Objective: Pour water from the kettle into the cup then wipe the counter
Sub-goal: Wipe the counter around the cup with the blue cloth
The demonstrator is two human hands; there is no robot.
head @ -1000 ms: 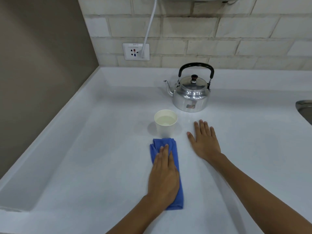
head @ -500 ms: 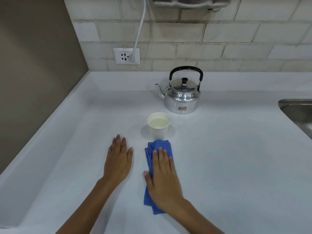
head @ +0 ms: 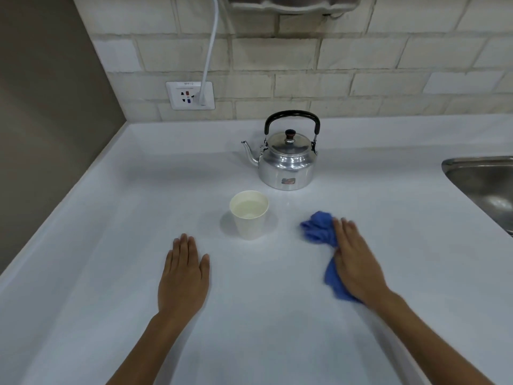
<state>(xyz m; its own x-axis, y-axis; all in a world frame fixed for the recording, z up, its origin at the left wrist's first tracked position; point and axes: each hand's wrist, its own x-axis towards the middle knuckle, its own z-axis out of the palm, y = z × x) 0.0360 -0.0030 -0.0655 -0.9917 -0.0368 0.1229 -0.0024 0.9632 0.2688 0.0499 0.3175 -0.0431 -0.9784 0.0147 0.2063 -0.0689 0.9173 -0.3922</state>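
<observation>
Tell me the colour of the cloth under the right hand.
Blue; the cloth shows best in the head view, bunched under the right hand.

Both forearms are bare, with no sleeves in view. The left hand point(head: 184, 276) and right hand point(head: 356, 266) wear nothing.

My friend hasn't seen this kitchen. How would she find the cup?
Start at the shiny metal kettle standing near the back of the white counter. Come straight toward the person from its spout and you reach the cup, standing upright between the flat left hand and the blue cloth. It is the only pale, open-topped thing there, with water inside.
</observation>
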